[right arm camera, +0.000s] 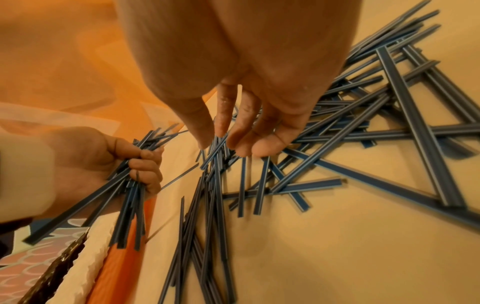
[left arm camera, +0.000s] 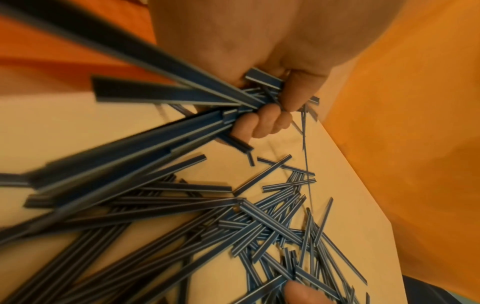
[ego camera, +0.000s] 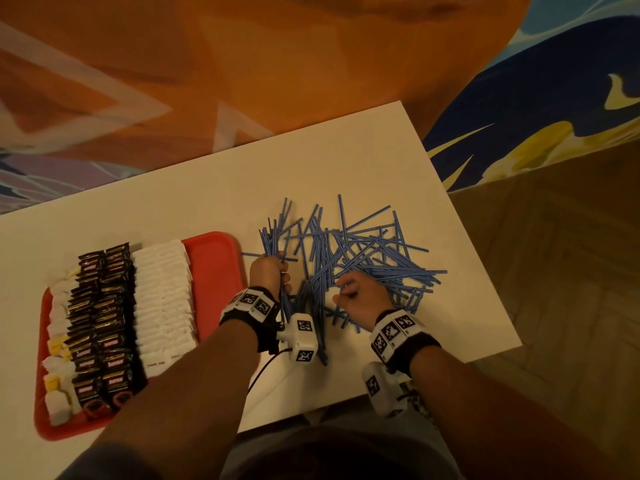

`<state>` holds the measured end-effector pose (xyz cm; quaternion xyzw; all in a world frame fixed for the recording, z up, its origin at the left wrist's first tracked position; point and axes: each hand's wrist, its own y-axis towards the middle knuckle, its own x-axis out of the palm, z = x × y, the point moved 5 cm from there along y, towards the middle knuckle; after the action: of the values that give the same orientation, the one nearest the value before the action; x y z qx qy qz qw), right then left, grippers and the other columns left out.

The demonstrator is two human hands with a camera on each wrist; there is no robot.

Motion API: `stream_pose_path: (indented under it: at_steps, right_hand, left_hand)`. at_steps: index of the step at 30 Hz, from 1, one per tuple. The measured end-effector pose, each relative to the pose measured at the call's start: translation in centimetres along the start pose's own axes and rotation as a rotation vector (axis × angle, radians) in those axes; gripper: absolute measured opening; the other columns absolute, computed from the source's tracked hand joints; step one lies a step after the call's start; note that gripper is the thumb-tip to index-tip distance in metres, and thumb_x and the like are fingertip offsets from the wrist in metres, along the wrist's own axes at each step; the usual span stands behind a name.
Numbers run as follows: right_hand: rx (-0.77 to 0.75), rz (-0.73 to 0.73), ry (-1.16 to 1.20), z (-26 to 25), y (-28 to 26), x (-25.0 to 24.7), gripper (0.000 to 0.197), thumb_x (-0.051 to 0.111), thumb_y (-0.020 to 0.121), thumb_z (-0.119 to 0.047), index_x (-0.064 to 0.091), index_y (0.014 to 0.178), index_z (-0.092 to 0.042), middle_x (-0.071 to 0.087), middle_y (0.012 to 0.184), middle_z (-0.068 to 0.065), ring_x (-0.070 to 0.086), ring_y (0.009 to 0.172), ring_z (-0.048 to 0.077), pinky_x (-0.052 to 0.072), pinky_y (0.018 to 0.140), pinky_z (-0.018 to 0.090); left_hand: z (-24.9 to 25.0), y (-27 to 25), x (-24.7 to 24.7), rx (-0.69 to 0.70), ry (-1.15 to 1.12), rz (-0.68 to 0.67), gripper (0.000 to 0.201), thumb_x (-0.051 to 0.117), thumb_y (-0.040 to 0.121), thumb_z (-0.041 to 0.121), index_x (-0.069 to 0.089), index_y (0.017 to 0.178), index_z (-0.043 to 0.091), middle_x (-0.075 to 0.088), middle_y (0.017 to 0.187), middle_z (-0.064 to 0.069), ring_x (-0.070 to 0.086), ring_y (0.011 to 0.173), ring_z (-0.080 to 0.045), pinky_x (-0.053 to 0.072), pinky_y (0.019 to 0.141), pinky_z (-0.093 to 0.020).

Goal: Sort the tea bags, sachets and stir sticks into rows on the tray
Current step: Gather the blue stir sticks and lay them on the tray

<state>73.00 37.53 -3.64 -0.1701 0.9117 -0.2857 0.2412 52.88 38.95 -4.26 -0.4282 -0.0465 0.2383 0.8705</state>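
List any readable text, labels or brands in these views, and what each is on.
None can be read.
Dark sachets on the red tray: gold and red print, too blurred.
White sachets: small dark print on the nearest ones, too small.
Wrist camera mounts: black-and-white square marker codes, no letters.
Blue stir sticks: stripes only.

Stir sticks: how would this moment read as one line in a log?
left hand: grips bundle of blue stir sticks | right hand: reaching into loose pile | red tray: sachet rows, no sticks yet
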Motion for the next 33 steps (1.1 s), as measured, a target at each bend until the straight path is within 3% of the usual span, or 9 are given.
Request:
stream_pose_path:
  at_steps: [7,8,10,11,12,14,16,22,33]
  right_hand:
    - [-0.008,-0.039,-0.035,-0.4,0.3,0.1,0.018,0.067,0.089,-0.020,0.059,0.104,-0.026,0.062,0.088,-0.012,0.057,0.091,0.009,0.043,0.087,0.023]
    - [-0.013,-0.043,-0.039,-0.7,0.3,0.1,0.017,0.066,0.090,-0.019,0.059,0.104,-0.025,0.062,0.088,-0.013,0.057,0.091,0.008,0.044,0.088,0.023]
    - [-0.025,-0.047,-0.040,-1.0,0.4,0.2,0.018,0.065,0.090,-0.019,0.060,0.106,-0.024,0.062,0.089,-0.013,0.057,0.090,0.007,0.044,0.088,0.023]
    - [-0.028,-0.050,-0.039,-1.2,0.5,0.2,0.019,0.065,0.090,-0.018,0.061,0.108,-0.023,0.062,0.089,-0.013,0.057,0.090,0.007,0.043,0.086,0.022]
    - [-0.031,-0.054,-0.038,-1.4,0.5,0.3,0.020,0.065,0.090,-0.018,0.060,0.109,-0.023,0.063,0.089,-0.012,0.057,0.089,0.006,0.042,0.083,0.021]
    - [-0.040,-0.062,-0.046,-1.6,0.6,0.5,0.019,0.065,0.090,-0.017,0.060,0.106,-0.024,0.065,0.089,-0.011,0.058,0.087,0.006,0.042,0.076,0.018]
    - [-0.057,-0.065,-0.063,-1.9,0.7,0.6,0.018,0.066,0.089,-0.017,0.060,0.103,-0.026,0.066,0.087,-0.012,0.059,0.086,0.006,0.041,0.069,0.013]
    - [-0.067,-0.076,-0.091,-2.2,0.7,0.7,0.018,0.068,0.088,-0.019,0.061,0.103,-0.027,0.067,0.091,-0.011,0.056,0.082,-0.001,0.036,0.064,0.008]
    - [-0.053,-0.105,-0.053,-2.9,0.2,0.5,0.019,0.056,0.089,-0.010,0.061,0.096,-0.028,0.065,0.091,-0.011,0.058,0.082,0.000,0.037,0.058,0.011]
  left_hand:
    - [-1.0,-0.6,0.7,0.005,0.010,0.006,0.034,0.027,0.088,-0.010,0.054,0.088,0.011,0.044,0.068,-0.005,0.037,0.051,-0.020,0.030,0.053,-0.028]
    - [-1.0,-0.8,0.8,0.006,-0.005,0.005,0.036,0.028,0.088,-0.011,0.055,0.099,0.010,0.043,0.068,-0.005,0.036,0.051,-0.019,0.029,0.052,-0.028]
    - [-0.9,-1.0,0.7,-0.001,-0.028,0.026,0.056,0.029,0.088,-0.011,0.044,0.140,0.006,0.040,0.066,-0.003,0.034,0.049,-0.017,0.028,0.049,-0.027]
    - [-0.8,-1.1,0.5,-0.002,-0.042,0.030,0.058,0.030,0.088,-0.010,0.040,0.145,0.003,0.038,0.065,-0.003,0.032,0.046,-0.015,0.027,0.047,-0.025]
    - [-0.5,-1.3,0.5,-0.001,-0.046,0.024,0.051,0.031,0.089,-0.008,0.048,0.135,0.006,0.035,0.063,-0.002,0.031,0.043,-0.014,0.026,0.045,-0.024]
    - [0.0,-1.5,0.5,0.011,-0.068,0.000,0.020,0.035,0.090,-0.003,0.050,0.092,0.011,0.031,0.060,-0.001,0.028,0.039,-0.012,0.024,0.044,-0.022]
    - [0.5,-1.6,0.4,0.060,-0.091,-0.012,0.016,0.042,0.092,0.002,0.043,0.080,0.012,0.031,0.055,0.001,0.026,0.038,-0.011,0.022,0.042,-0.021]
    - [1.2,-1.6,0.6,0.185,-0.069,-0.005,0.025,0.044,0.093,-0.003,0.037,0.078,0.015,0.032,0.060,-0.001,0.026,0.039,-0.010,0.026,0.040,-0.022]
    - [3.3,-3.9,1.3,0.307,-0.150,-0.069,0.016,0.042,0.102,-0.002,0.040,0.097,0.013,0.048,0.073,-0.004,0.039,0.049,-0.011,0.038,0.044,-0.023]
